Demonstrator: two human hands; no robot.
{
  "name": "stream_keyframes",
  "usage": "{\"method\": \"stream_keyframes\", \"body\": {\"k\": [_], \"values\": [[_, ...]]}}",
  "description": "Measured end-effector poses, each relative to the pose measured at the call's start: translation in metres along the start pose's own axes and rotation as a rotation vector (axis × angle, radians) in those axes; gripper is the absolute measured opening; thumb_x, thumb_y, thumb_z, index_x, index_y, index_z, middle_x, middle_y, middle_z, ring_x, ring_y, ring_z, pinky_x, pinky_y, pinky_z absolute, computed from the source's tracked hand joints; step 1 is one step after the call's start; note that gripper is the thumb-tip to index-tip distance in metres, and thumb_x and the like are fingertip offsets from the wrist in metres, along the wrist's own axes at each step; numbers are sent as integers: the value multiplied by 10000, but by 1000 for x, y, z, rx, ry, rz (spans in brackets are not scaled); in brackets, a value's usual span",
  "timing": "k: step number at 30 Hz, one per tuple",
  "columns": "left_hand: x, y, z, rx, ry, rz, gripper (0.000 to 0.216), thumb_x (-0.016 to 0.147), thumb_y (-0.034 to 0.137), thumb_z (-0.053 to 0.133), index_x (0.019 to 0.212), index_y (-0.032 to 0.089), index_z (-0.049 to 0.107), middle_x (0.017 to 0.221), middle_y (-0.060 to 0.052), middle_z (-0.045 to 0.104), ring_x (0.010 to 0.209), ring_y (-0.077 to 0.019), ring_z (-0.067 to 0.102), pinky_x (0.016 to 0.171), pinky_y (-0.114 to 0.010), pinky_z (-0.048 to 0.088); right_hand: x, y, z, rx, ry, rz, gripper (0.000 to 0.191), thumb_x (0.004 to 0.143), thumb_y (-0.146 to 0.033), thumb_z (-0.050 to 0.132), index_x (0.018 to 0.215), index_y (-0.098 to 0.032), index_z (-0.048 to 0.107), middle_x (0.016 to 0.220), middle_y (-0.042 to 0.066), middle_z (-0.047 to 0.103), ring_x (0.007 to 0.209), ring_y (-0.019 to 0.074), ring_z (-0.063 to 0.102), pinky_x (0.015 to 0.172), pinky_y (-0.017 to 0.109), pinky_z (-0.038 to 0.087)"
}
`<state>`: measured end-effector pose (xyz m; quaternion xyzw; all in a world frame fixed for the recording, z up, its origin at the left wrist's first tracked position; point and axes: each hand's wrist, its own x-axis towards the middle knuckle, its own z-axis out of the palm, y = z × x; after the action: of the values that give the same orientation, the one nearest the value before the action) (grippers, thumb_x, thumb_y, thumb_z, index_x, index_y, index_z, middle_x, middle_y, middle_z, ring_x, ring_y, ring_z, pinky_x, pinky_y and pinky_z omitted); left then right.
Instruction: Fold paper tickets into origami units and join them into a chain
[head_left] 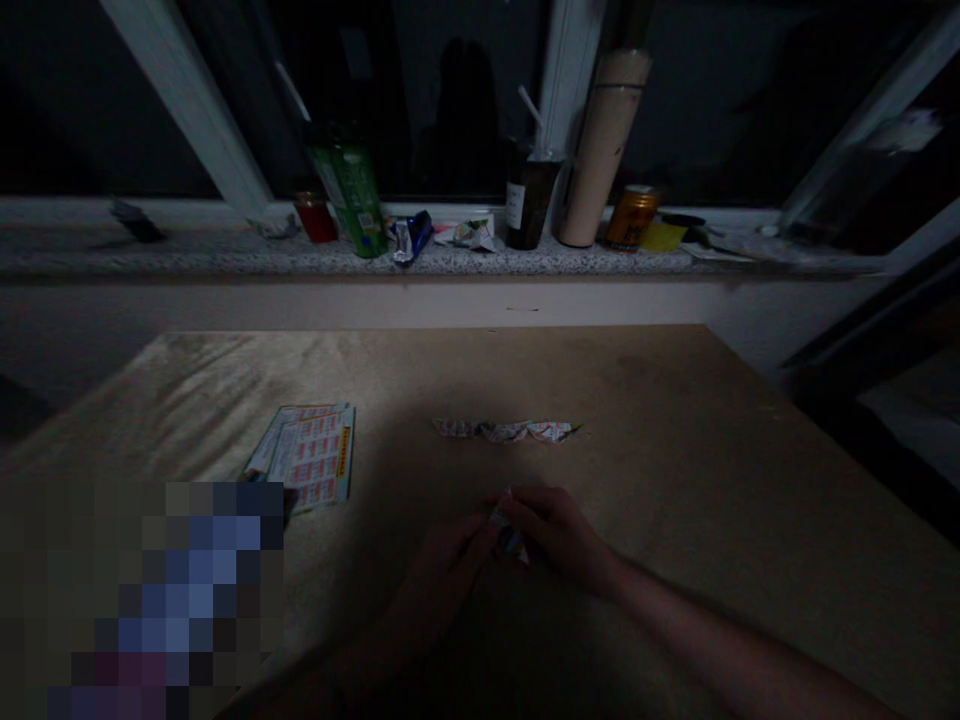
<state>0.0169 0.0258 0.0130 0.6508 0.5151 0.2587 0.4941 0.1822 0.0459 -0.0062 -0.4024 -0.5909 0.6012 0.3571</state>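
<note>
Low in the middle of the view, my left hand (pixel 454 550) and my right hand (pixel 559 525) meet over the table. Between their fingertips is a small folded piece of printed paper (pixel 513 540), mostly covered by the fingers. Both hands are closed on it, the left from one side and the right from the other. Just beyond them lies a row of folded printed paper pieces (pixel 510 431), set end to end. Flat printed paper sheets (pixel 315 455) with red and white blocks lie overlapping to the left.
A granite windowsill (pixel 465 262) runs behind the table (pixel 645 400). It carries a green can (pixel 360 195), a dark cup with a straw (pixel 529 205), a tall pale tumbler (pixel 604 150), an orange can (pixel 634 218) and crumpled wrappers (pixel 412 235). A pixelated patch hides the lower left.
</note>
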Motion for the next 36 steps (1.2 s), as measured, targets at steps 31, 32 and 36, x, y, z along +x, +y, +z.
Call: {"method": "stream_keyframes", "body": {"k": [31, 32, 36], "values": [[0, -3, 2, -77, 29, -40, 351, 878, 414, 396, 633, 180, 491, 509, 63, 411, 479, -109, 370, 466, -201, 275, -2, -5, 1, -80, -61, -97, 391, 867, -469, 441, 702, -141, 578, 617, -15, 492, 574, 105, 416, 552, 212, 344], [0, -4, 2, -90, 39, -42, 349, 878, 415, 396, 633, 182, 487, 503, 65, 406, 475, -109, 368, 464, -201, 274, -2, -4, 1, -82, -64, -97, 388, 865, -471, 441, 709, -142, 572, 624, -15, 487, 582, 107, 415, 556, 213, 345], [0, -5, 2, -107, 107, -41, 336, 872, 403, 403, 621, 191, 470, 495, 68, 405, 471, -112, 373, 470, -201, 288, -2, -4, 1, -102, -87, -82, 389, 857, -475, 447, 666, -146, 529, 611, -26, 421, 572, 101, 373, 533, 211, 326]]}}
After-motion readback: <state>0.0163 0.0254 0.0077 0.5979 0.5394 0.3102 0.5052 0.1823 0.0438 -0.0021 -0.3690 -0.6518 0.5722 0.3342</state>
